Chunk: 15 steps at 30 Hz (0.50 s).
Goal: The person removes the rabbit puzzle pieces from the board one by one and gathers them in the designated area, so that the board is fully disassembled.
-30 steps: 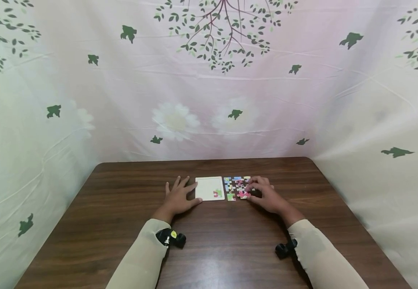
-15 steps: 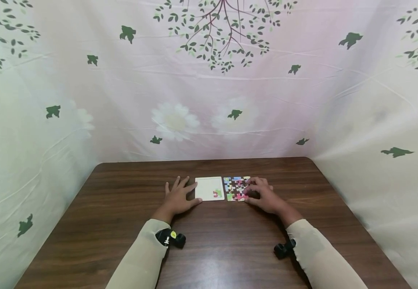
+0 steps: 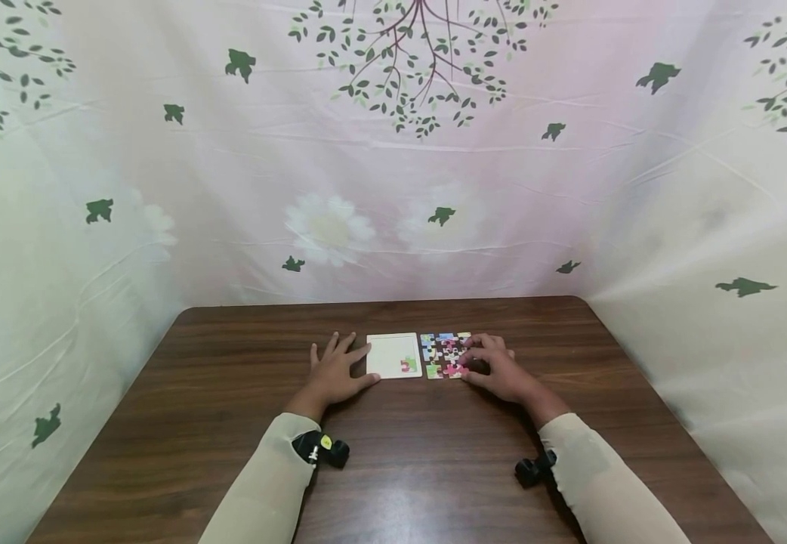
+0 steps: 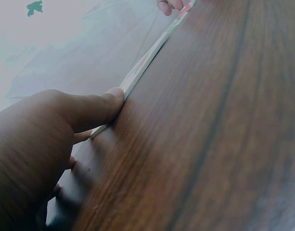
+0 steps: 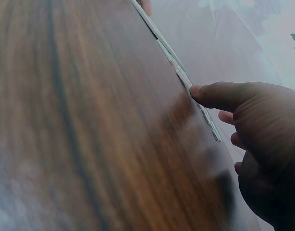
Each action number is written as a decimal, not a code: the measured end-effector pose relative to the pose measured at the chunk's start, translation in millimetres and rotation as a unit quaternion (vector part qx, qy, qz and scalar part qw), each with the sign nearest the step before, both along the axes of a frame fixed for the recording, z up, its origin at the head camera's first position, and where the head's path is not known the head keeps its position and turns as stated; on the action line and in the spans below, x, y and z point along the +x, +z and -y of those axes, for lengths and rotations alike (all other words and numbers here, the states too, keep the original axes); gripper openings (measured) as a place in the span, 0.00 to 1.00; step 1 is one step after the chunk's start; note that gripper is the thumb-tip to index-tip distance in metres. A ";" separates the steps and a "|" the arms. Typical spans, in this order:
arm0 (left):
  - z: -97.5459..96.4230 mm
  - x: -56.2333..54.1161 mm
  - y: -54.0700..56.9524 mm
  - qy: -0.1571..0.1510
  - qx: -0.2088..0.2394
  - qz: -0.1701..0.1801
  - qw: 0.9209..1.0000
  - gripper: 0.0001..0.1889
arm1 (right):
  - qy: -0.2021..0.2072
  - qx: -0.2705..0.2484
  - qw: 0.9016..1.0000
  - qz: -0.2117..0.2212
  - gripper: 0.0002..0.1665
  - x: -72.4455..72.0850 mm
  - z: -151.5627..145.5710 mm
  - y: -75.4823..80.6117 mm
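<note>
A white square puzzle board (image 3: 390,357) lies flat on the table, with a small pink and green patch (image 3: 409,364) in its lower right corner. My left hand (image 3: 334,377) spreads its fingers beside it; thumb and index finger touch the board's left edge. Right of the board lie several loose jigsaw pieces (image 3: 428,353), set out in rows. My right hand (image 3: 500,371) bends over them, thumb and fingertips pinching a pink puzzle piece (image 3: 453,371) in the near row, beside a green one (image 3: 433,372). The right hand partly hides the right-hand pieces.
The brown wooden table (image 3: 393,453) reaches back to a patterned cloth curtain (image 3: 393,189), with cloth at both sides too. Black wrist cameras sit on the left sleeve (image 3: 260,476) and the right sleeve (image 3: 604,476).
My right hand has slid the pink piece slightly left and toward me, against the green piece, then stayed there. My left hand has stayed at the board's edge.
</note>
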<state>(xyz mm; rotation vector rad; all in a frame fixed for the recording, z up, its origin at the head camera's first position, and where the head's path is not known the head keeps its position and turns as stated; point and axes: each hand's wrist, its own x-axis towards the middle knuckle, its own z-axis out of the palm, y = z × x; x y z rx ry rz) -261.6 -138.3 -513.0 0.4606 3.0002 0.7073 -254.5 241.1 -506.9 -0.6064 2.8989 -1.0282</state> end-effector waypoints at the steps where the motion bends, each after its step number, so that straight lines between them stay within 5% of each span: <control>1: -0.1 0.2 0.2 0.000 0.001 0.000 1.000 0.42 | -0.001 0.000 1.000 0.003 0.06 0.0 0.1 -0.1; 15: -1.0 1.1 0.0 0.001 -0.002 0.000 1.000 0.42 | 0.000 -0.011 1.000 -0.006 0.08 0.5 -0.6 -0.6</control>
